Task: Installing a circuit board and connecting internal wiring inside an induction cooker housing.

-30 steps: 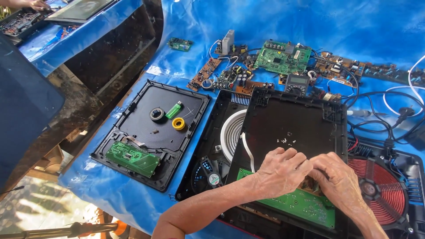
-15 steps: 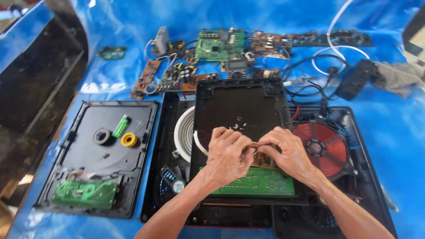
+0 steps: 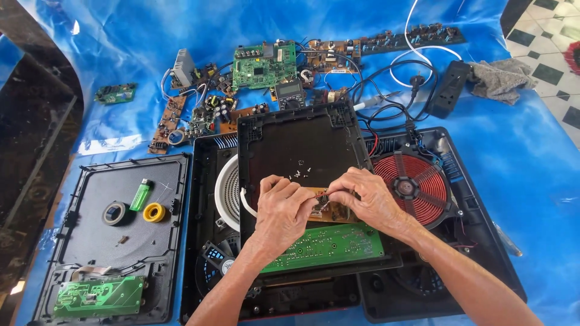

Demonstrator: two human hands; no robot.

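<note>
left hand: bare, no glove, ring or watch in view, knuckles creased, veins raised | right hand: bare, no glove, ring or watch in view, nails short | forearms: both uncovered down to the lower frame edge, no sleeve or cuff showing, lean, sinewy

Both hands on small brown board

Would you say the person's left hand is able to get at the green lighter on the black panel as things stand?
Probably yes: the green lighter lies in the open on the black panel, nothing over it. But the left hand is busy on the small brown board.
</note>
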